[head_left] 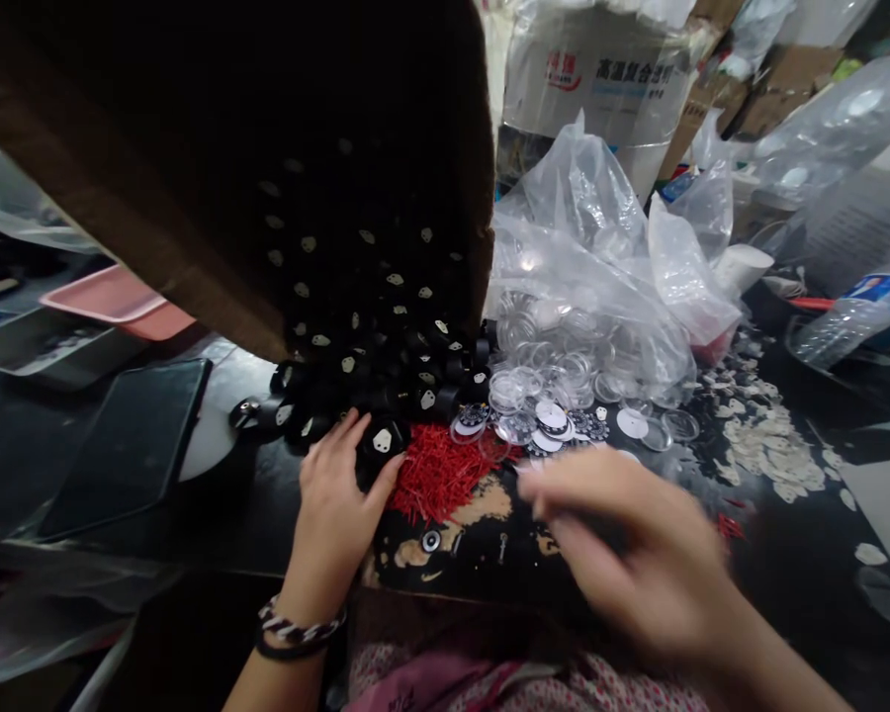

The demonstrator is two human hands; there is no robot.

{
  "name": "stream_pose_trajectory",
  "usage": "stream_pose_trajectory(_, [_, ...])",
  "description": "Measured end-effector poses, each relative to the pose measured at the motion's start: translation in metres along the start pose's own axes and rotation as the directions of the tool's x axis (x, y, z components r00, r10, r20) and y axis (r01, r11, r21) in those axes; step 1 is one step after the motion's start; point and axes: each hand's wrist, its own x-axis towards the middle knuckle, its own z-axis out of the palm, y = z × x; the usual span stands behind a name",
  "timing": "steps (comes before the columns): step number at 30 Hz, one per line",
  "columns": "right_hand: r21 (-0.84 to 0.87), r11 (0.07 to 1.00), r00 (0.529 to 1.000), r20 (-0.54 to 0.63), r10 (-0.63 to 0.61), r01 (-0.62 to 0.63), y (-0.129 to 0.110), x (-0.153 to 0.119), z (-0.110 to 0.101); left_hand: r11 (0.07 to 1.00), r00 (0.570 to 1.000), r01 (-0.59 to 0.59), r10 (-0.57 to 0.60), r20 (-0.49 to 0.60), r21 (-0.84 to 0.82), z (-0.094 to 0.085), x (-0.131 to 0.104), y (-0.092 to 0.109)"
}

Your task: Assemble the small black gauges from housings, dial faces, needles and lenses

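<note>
My left hand [341, 494] has its thumb and fingers around a small round black case [382, 438] with a pale mark on it, at the front of a heap of similar black cases [348, 371]. My right hand [630, 554] hovers over the table, smeared by motion; whether its curled fingers hold anything cannot be made out. Between the hands lies a pile of thin red sticks [445, 475]. White and black printed discs [553, 425] and clear plastic rings [523, 386] lie just beyond my right fingertips.
A large brown-edged box [259, 297] leans open over the black cases. Clear plastic bags [585, 218] stand at the back right. Pale flat pieces [767, 445] spread on the right; a dark tablet-like slab [130, 445] and pink tray [119, 297] lie left. A small metal ring [431, 541] sits near the front edge.
</note>
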Motion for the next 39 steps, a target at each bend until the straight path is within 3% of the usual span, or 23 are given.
stream_pose_trajectory(3, [-0.289,0.957,0.997,0.064,0.035,-0.015,0.030,0.027,0.014,0.999,0.997,-0.038,0.036,-0.063,-0.023,-0.006,-0.004,0.009])
stream_pose_trajectory(6, [-0.537,0.829,0.967,0.255,-0.019,0.158,0.051,0.044,0.028,0.974,0.974,-0.207,0.196,-0.110,-0.097,-0.011,-0.015,0.033])
stream_pose_trajectory(8, [-0.571,0.791,0.957,0.281,-0.064,0.221,0.061,0.055,0.033,0.925,0.938,-0.342,0.345,-0.010,-0.167,-0.010,-0.023,0.056])
stream_pose_trajectory(10, [-0.591,0.784,0.973,0.221,-0.070,0.191,0.069,0.067,0.033,0.879,0.870,-0.438,0.467,0.156,-0.187,-0.003,-0.026,0.078])
stream_pose_trajectory(12, [-0.602,0.788,0.987,0.153,-0.050,0.133,0.075,0.078,0.027,0.852,0.808,-0.504,0.522,0.274,-0.140,0.007,-0.024,0.093])
stream_pose_trajectory(14, [-0.605,0.792,0.994,0.108,-0.027,0.088,0.078,0.082,0.016,0.847,0.796,-0.528,0.518,0.315,-0.059,0.016,-0.019,0.096])
stream_pose_trajectory(18, [-0.467,0.874,0.989,-0.014,0.148,-0.137,0.080,0.054,-0.007,0.843,0.798,-0.538,0.505,0.328,0.013,0.023,-0.010,0.076])
stream_pose_trajectory(21, [-0.397,0.873,0.956,-0.051,0.289,-0.285,0.085,0.019,-0.007,0.835,0.796,-0.550,0.513,0.320,0.029,0.020,-0.007,0.058])
stream_pose_trajectory(26, [-0.393,0.899,0.978,-0.001,0.209,-0.193,0.087,-0.009,0.035,0.871,0.838,-0.491,0.464,0.288,0.023,0.012,-0.005,0.055])
stream_pose_trajectory(30, [-0.335,0.931,0.986,0.027,0.166,-0.148,0.067,-0.007,0.056,0.853,0.813,-0.522,0.503,0.291,-0.015,0.011,-0.006,0.074])
stream_pose_trajectory(32, [-0.289,0.947,0.986,0.039,0.160,-0.142,0.058,-0.009,0.052,0.843,0.792,-0.538,0.514,0.329,-0.022,0.012,-0.006,0.082])
stream_pose_trajectory(35, [-0.212,0.961,0.983,0.010,0.185,-0.179,0.057,-0.021,0.030,0.850,0.797,-0.526,0.500,0.339,-0.017,0.012,-0.006,0.085])
stream_pose_trajectory(37, [-0.221,0.935,0.960,-0.083,0.267,-0.279,0.063,-0.035,0.014,0.850,0.801,-0.525,0.507,0.317,-0.033,0.014,-0.006,0.084])
stream_pose_trajectory(39, [-0.286,0.857,0.903,-0.182,0.390,-0.428,0.070,-0.048,0.008,0.844,0.793,-0.534,0.522,0.315,-0.054,0.019,-0.007,0.085])
